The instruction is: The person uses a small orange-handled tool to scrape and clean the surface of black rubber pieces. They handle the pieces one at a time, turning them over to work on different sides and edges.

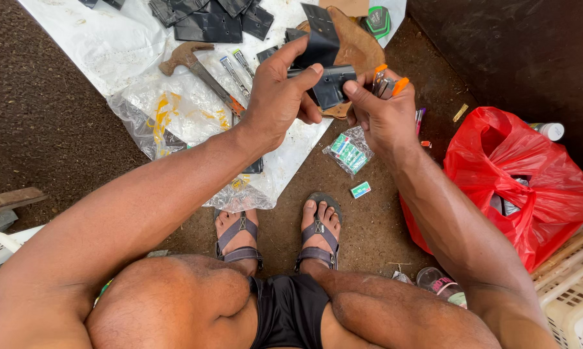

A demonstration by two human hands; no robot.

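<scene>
Overhead, we look down on a seated person whose two hands meet above the ground in front of their sandalled feet [280, 234]. We see the left hand [276, 100] closed on a folded piece of black leather [325, 61], thumb on the near face and fingers curled behind it, so that the piece stands upright between the hands. We see the right hand [383, 116] also closed: its fingertips pinch the lower right edge of the same black leather, while a pair of orange-handled pliers [385, 84] is tucked against its palm, the handles jutting up past the knuckles; we cannot tell how the tool's jaws stand. Just behind the two hands lies a brown leather piece [359, 45], and a green and black tape measure [377, 21] sits farther beyond it. Beyond the left hand, a stack of cut black leather pieces [207, 22] rests on a white plastic sheet [104, 45]. To the outside of the left hand lies a rusty hammer [189, 59], with clear crumpled plastic bags [175, 116] below the left wrist. Directly beneath the right hand we note a small clear packet of green-and-white boxes [348, 152], with one loose green box [360, 189] nearer the feet. To the outside of the right forearm sits a red plastic bag [524, 181], and a white plastic crate [572, 291] lies near the right elbow
</scene>
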